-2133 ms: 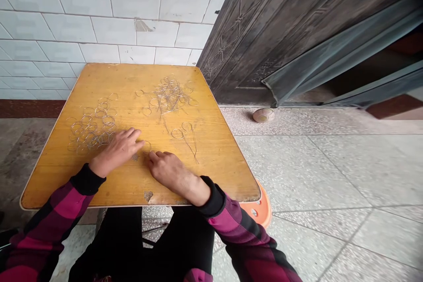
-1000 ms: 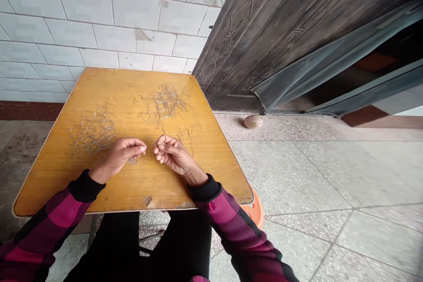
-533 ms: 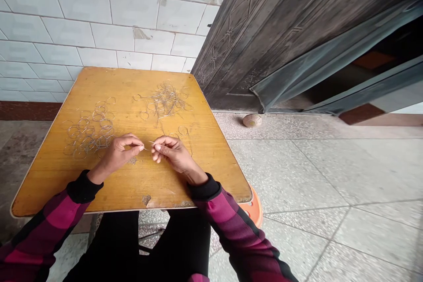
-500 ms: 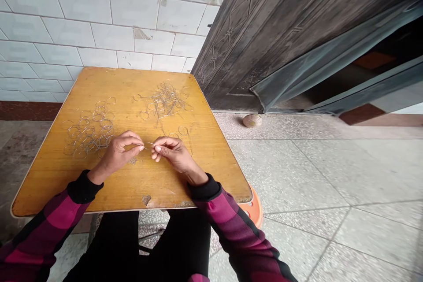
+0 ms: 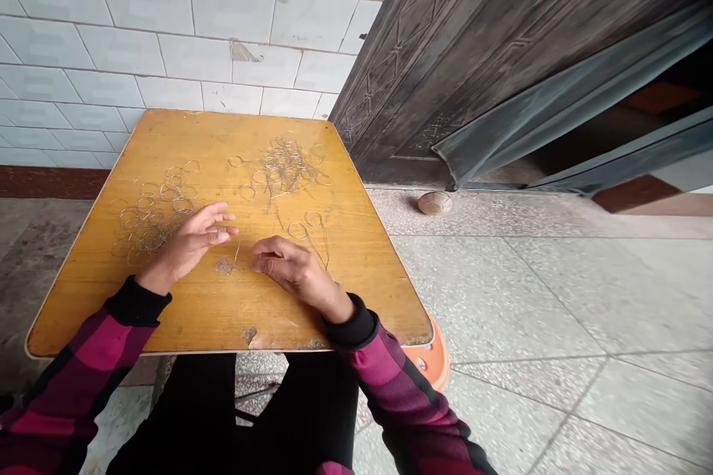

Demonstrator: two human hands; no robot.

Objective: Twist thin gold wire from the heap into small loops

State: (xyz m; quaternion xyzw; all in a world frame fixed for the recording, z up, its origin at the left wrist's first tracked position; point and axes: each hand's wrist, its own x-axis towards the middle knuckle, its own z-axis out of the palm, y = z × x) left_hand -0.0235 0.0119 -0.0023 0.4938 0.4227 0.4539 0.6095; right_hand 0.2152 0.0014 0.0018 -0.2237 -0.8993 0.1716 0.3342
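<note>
Since these thin wire loops (image 5: 150,221) look light and springy, best taken singly by the rim, not from the tangled wire heap (image 5: 283,167): my left hand (image 5: 186,241) lies open, fingers spread and empty, just beside them; my right hand (image 5: 284,267), loosely curved and empty, rests near a short wire end (image 5: 237,252) on the yellow wooden tabletop (image 5: 223,319).

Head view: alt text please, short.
A person's bare left hand and right hand are over a yellow wooden table strewn with thin wire rings. A loose cluster of rings lies beside the left hand, a tangled pile farther away.
</note>
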